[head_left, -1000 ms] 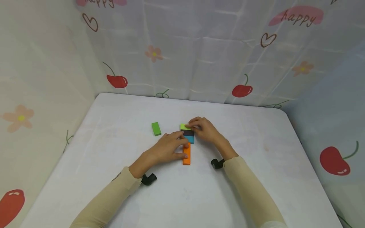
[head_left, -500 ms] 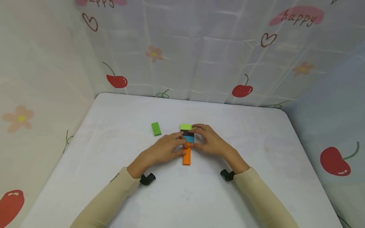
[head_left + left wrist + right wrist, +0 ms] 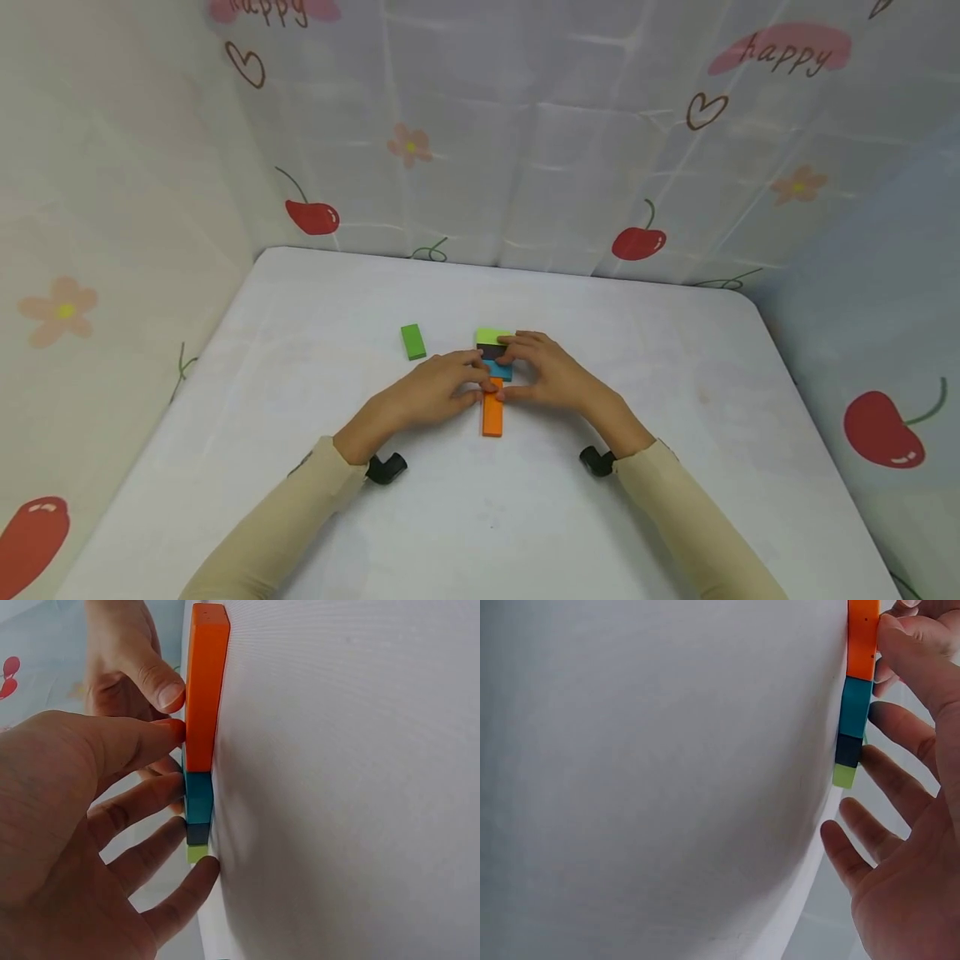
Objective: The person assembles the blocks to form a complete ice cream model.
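A column of flat blocks lies on the white table: a lime block point(image 3: 491, 335) farthest away, then a black block point(image 3: 491, 352), a blue block point(image 3: 503, 374), and an orange block point(image 3: 492, 419) set lengthwise nearest me. My left hand point(image 3: 429, 392) comes in from the left, its thumb touching the orange block point(image 3: 206, 690) and its spread fingers at the blue and black ones. From the other side, my right hand point(image 3: 553, 377) rests its thumb on the orange block point(image 3: 862, 641), fingertips at the blue block point(image 3: 856, 706) and black block point(image 3: 848, 750). Fingers partly hide the blocks.
A single green block point(image 3: 413, 342) lies to the left of the column. The white tabletop point(image 3: 637, 333) ends at a patterned curtain point(image 3: 525, 150) behind and on both sides. A black wrist piece point(image 3: 386, 468) sticks out below each sleeve.
My right hand has drawn back from the lime block towards me, its thumb now at the orange block's far end. My left hand has barely shifted. The blocks keep their arrangement.
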Tool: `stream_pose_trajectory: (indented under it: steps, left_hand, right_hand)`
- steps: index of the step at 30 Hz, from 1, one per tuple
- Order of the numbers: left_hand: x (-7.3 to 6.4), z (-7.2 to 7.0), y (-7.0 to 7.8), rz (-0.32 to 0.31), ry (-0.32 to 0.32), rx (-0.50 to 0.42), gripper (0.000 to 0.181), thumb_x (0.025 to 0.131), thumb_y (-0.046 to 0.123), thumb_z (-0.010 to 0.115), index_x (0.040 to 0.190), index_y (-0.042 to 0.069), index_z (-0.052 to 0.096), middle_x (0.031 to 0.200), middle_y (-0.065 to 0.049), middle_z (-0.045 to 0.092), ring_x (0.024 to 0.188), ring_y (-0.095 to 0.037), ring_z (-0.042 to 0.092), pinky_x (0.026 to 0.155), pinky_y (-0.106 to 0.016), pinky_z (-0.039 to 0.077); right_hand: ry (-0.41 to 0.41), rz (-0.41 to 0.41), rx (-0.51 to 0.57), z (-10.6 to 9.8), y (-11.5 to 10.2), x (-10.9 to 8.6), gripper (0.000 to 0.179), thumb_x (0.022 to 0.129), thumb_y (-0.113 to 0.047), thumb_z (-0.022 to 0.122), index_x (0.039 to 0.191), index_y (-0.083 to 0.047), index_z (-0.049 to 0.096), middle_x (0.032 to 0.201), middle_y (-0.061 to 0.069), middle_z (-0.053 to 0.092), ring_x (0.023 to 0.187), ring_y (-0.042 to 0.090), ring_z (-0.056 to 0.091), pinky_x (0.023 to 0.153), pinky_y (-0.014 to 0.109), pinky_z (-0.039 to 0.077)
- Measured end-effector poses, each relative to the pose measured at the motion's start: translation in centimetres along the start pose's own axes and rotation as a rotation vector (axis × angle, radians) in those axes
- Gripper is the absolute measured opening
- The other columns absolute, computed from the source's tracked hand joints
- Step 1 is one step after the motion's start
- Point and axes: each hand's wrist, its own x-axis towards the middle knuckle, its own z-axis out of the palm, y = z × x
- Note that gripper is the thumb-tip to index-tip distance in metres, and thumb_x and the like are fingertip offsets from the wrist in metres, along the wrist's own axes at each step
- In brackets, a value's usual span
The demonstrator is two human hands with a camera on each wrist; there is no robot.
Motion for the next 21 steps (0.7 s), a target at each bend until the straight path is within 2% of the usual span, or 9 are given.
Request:
stream_pose_trajectory:
  steps: [4,10,13,17,21]
  left_hand:
    - [-0.1,0.1,-0.1,-0.004,-0.006,0.016,0.024,0.108,0.031,0.067,0.130,0.031,0.077,0.140,0.005,0.065,0.138,-0.019,0.057,0.112,-0.053,0.049]
    - [-0.9,0.0,0.0,-0.009,-0.018,0.051,0.032,0.108,0.036,0.066,0.138,0.026,0.074,0.157,-0.001,0.060,0.153,-0.026,0.049,0.120,-0.062,0.043]
    - [-1.6,-0.5,0.2,-0.030,-0.002,0.060,0.034,0.107,0.034,0.067,0.139,0.023,0.074,0.159,-0.003,0.059,0.156,-0.030,0.046,0.124,-0.061,0.041]
    - [-2.4,-1.3,-0.7,-0.086,0.079,0.120,0.030,0.108,0.029,0.067,0.136,0.024,0.075,0.154,-0.001,0.063,0.152,-0.027,0.050,0.123,-0.057,0.040]
    - [-3.1,-2.1,-2.6,-0.157,0.178,0.205,0.028,0.109,0.021,0.064,0.135,0.025,0.075,0.149,0.000,0.066,0.149,-0.026,0.051,0.118,-0.055,0.040]
  right_hand:
    - [-0.002,0.001,-0.024,0.1,0.0,-0.2,0.042,0.089,-0.049,0.087,0.121,-0.024,0.074,0.166,0.001,0.052,0.159,0.037,0.037,0.128,0.067,0.031]
    - [0.004,0.012,-0.056,0.2,0.0,-0.3,0.041,0.089,-0.050,0.087,0.119,-0.025,0.074,0.166,-0.001,0.053,0.155,0.033,0.042,0.126,0.064,0.035]
    - [-0.002,0.024,-0.059,0.2,0.0,-0.3,0.041,0.089,-0.050,0.087,0.119,-0.026,0.074,0.167,-0.001,0.052,0.154,0.032,0.042,0.126,0.063,0.036]
    - [-0.015,0.036,-0.061,0.1,-0.2,-0.2,0.043,0.089,-0.051,0.087,0.122,-0.026,0.074,0.168,-0.001,0.051,0.153,0.031,0.042,0.126,0.063,0.036]
    - [-0.024,0.045,-0.066,0.0,-0.4,-0.2,0.043,0.089,-0.051,0.087,0.122,-0.027,0.073,0.168,-0.002,0.050,0.153,0.031,0.043,0.127,0.062,0.036]
